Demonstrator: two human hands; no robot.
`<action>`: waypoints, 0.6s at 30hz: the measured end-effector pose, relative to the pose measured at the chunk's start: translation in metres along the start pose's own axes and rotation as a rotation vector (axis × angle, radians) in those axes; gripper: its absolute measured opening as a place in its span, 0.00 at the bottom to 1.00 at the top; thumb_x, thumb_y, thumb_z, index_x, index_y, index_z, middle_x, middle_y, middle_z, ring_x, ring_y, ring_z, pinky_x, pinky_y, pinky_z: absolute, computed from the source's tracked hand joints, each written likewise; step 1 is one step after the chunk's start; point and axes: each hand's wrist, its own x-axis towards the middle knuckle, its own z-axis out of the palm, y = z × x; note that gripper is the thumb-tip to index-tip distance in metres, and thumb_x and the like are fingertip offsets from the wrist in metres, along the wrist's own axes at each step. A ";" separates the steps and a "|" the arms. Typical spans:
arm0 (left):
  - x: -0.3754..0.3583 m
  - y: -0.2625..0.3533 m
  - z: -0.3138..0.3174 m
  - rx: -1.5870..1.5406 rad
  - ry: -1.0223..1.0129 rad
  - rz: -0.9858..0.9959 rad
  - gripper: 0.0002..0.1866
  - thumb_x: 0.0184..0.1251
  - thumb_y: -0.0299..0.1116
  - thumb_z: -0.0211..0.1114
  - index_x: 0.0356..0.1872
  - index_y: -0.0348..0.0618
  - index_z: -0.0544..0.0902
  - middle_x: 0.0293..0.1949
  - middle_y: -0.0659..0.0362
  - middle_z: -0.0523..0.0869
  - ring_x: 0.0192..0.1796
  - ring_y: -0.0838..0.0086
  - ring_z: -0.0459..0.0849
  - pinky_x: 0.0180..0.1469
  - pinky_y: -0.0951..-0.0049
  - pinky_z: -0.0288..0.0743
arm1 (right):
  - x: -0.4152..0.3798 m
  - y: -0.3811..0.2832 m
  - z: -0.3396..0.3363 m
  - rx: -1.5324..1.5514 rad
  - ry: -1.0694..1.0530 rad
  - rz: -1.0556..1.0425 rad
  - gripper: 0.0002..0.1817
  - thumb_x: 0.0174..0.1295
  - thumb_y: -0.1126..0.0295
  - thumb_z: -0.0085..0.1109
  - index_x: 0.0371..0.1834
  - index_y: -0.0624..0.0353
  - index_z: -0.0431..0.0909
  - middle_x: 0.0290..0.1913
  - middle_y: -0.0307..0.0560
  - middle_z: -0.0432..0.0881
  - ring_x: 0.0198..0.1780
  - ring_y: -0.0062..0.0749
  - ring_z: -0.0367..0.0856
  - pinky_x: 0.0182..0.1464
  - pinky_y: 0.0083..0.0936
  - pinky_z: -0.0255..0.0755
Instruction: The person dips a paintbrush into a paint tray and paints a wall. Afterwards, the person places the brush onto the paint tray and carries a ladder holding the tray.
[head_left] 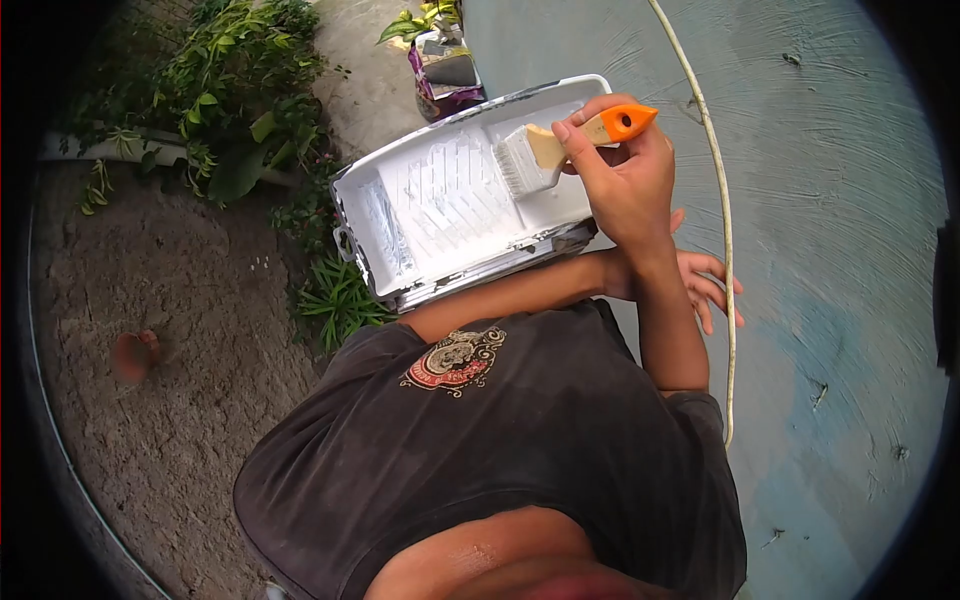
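My right hand (635, 190) grips a paintbrush (545, 160) by its wooden handle, which ends in an orange tip. The white-coated bristles point left over a paint tray (350, 215). White paint covers the tray's ribbed slope, and dark smears mark its rim. Running along the near side of the tray, my left forearm crosses beneath my right wrist. Beyond it my left hand (705, 285) is open beside the wall, fingers spread and partly hidden by my right arm. What holds the tray up is not visible.
A blue-grey wall (820, 250) with rough brush strokes fills the right side. A pale cable or hose (722, 190) hangs in front of it. Leafy plants (220, 100) grow at upper left. A purple bag (445, 90) stands behind the tray; a reddish pot (135, 355) lies on bare soil.
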 end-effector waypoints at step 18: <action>0.019 -0.010 -0.004 0.000 -0.060 -0.040 0.62 0.60 0.86 0.24 0.75 0.38 0.63 0.74 0.37 0.68 0.63 0.52 0.81 0.66 0.56 0.72 | -0.001 0.002 -0.002 0.070 -0.035 0.036 0.11 0.65 0.72 0.70 0.44 0.61 0.77 0.39 0.41 0.84 0.40 0.23 0.87 0.37 0.19 0.86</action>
